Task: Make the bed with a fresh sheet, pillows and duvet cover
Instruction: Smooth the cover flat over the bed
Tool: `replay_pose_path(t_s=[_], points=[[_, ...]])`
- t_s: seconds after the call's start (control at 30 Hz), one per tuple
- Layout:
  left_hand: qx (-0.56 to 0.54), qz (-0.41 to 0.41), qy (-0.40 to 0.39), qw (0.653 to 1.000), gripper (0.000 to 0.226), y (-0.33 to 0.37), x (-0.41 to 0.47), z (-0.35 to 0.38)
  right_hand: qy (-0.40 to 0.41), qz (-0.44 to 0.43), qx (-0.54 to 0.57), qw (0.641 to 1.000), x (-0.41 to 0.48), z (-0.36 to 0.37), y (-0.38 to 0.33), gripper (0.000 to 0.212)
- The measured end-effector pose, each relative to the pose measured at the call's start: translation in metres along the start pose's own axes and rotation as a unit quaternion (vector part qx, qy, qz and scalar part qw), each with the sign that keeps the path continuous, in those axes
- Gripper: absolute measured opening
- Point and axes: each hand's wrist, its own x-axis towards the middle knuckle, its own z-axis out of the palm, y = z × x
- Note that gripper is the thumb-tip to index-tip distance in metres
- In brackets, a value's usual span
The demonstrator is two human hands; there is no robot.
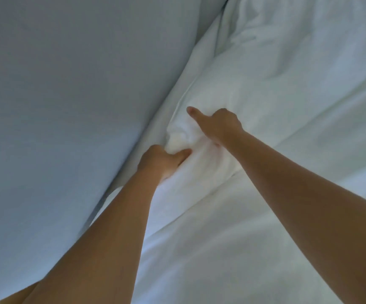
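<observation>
Left hand (162, 163) and right hand (219, 126) each hold a tight grip on one bunched corner of the white duvet cover (178, 139), the left nearer the person, the cover's long body running rightward from that corner, a smooth pale surface (68, 106) opposite.

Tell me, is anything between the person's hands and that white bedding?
Nothing visible does. The left hand and the right hand both grip a bunched fold of the white bedding directly, with bare fingers on the cloth.
</observation>
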Motion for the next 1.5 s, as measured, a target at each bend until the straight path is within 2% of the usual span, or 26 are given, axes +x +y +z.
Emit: replay_pose_path(t_s=[0.07, 0.13, 0.17, 0.23, 0.3, 0.33, 0.4, 0.47, 0.5, 0.53, 0.6, 0.67, 0.7, 0.77, 0.83, 0.9, 0.97, 1.0, 1.07, 1.13, 1.2, 1.27, 1.33, 1.4, 1.47, 1.5], points=[[0.047, 0.076, 0.022, 0.996, 0.037, 0.009, -0.005, 0.010, -0.124, 0.088, 0.008, 0.988, 0.013, 0.000, -0.009, 0.077], [0.092, 0.128, 0.083, 0.984, 0.019, 0.023, -0.011, 0.009, -0.240, 0.138, 0.106, 0.955, 0.019, 0.001, -0.009, 0.049], [0.115, 0.139, 0.120, 0.976, 0.016, 0.030, -0.013, 0.001, -0.260, 0.131, 0.151, 0.945, 0.020, 0.000, -0.011, 0.035], [0.138, 0.155, 0.191, 0.960, 0.014, 0.042, -0.015, -0.027, -0.192, 0.081, 0.272, 0.939, 0.029, -0.011, -0.021, 0.028], [0.121, 0.222, 0.287, 0.924, 0.020, 0.045, -0.021, -0.059, -0.108, 0.001, 0.397, 0.912, 0.035, -0.028, -0.049, 0.026], [0.134, 0.258, 0.342, 0.894, 0.028, 0.043, -0.024, -0.071, -0.098, -0.033, 0.418, 0.902, 0.034, -0.031, -0.062, 0.023], [0.232, 0.249, 0.401, 0.850, 0.033, 0.039, -0.022, -0.073, -0.104, -0.098, 0.357, 0.923, 0.037, -0.016, -0.064, 0.027], [0.304, 0.119, 0.301, 0.896, 0.019, 0.037, -0.007, -0.042, -0.170, -0.119, 0.223, 0.952, 0.047, 0.025, -0.040, 0.037], [0.334, 0.067, 0.237, 0.910, 0.008, 0.034, 0.007, -0.022, -0.194, -0.114, 0.182, 0.957, 0.053, 0.044, -0.026, 0.038], [0.371, 0.044, 0.200, 0.906, 0.014, 0.034, 0.018, -0.005, -0.205, -0.101, 0.179, 0.957, 0.058, 0.058, -0.017, 0.037], [0.401, 0.002, 0.185, 0.897, 0.031, 0.039, 0.040, 0.012, -0.237, -0.057, 0.258, 0.935, 0.071, 0.066, -0.013, 0.036], [0.371, -0.050, 0.190, 0.908, 0.032, 0.051, 0.058, 0.015, -0.310, 0.006, 0.332, 0.891, 0.087, 0.057, -0.018, 0.043], [0.348, -0.071, 0.181, 0.917, 0.032, 0.062, 0.065, 0.012, -0.355, 0.010, 0.323, 0.877, 0.094, 0.047, -0.019, 0.044], [0.347, -0.070, 0.169, 0.920, 0.033, 0.081, 0.079, 0.006, -0.392, -0.053, 0.224, 0.890, 0.110, 0.018, -0.021, 0.041], [0.360, -0.041, 0.172, 0.916, 0.032, 0.107, 0.088, 0.001, -0.289, -0.131, 0.120, 0.941, 0.135, -0.015, -0.021, 0.039], [0.355, 0.010, 0.189, 0.915, 0.032, 0.141, 0.099, -0.002, -0.095, -0.164, 0.050, 0.981, 0.167, -0.051, -0.022, 0.044], [0.301, 0.088, 0.226, 0.922, 0.032, 0.176, 0.122, -0.002, 0.093, -0.133, 0.016, 0.987, 0.211, -0.085, -0.020, 0.053], [0.262, 0.129, 0.229, 0.929, 0.035, 0.192, 0.138, -0.002, 0.125, -0.089, -0.014, 0.988, 0.233, -0.100, -0.018, 0.061], [0.179, 0.164, 0.162, 0.956, 0.051, 0.219, 0.173, 0.003, 0.060, 0.024, -0.072, 0.995, 0.271, -0.119, -0.010, 0.077], [0.109, 0.119, 0.055, 0.985, 0.082, 0.236, 0.201, 0.010, -0.077, 0.123, -0.023, 0.989, 0.293, -0.117, -0.003, 0.080], [0.100, 0.058, -0.006, 0.993, 0.103, 0.240, 0.213, 0.023, -0.125, 0.130, 0.038, 0.983, 0.303, -0.100, 0.005, 0.070], [0.106, 0.050, -0.027, 0.993, 0.083, 0.243, 0.216, 0.036, -0.086, 0.074, 0.039, 0.993, 0.304, -0.080, 0.011, 0.049], [0.086, 0.101, 0.031, 0.991, 0.043, 0.252, 0.212, 0.034, 0.002, 0.013, 0.110, 0.994, 0.307, -0.078, 0.007, 0.037], [0.011, 0.200, 0.177, 0.964, 0.016, 0.270, 0.211, 0.014, 0.094, -0.030, 0.281, 0.955, 0.308, -0.104, -0.018, 0.031], [-0.064, 0.325, 0.373, 0.867, 0.020, 0.290, 0.212, -0.012, 0.198, -0.090, 0.402, 0.889, 0.316, -0.131, -0.051, 0.032], [-0.051, 0.369, 0.438, 0.818, 0.018, 0.295, 0.216, -0.015, 0.215, -0.112, 0.401, 0.883, 0.321, -0.132, -0.059, 0.034]])
